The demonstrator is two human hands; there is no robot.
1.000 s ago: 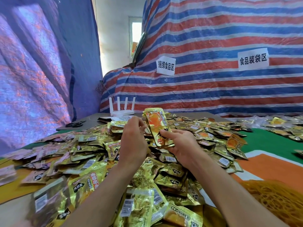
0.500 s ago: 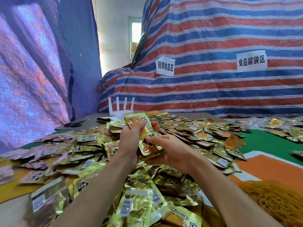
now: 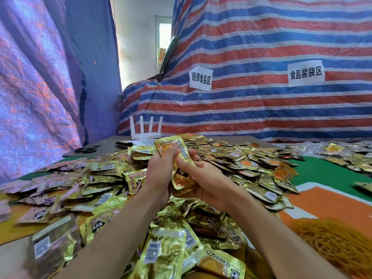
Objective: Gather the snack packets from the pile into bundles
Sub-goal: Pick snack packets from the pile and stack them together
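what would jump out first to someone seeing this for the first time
A huge pile of gold snack packets spreads over the table from the near edge to the far side. Above its middle, the left hand and right hand grip a handful of packets. Behind it, a red, white and blue striped tarp fills the background, with white paper signs on it.

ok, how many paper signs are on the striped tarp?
2. One sign is left of centre on the striped tarp, up and right of the white router; the other sign is further right. More may sit outside the view.
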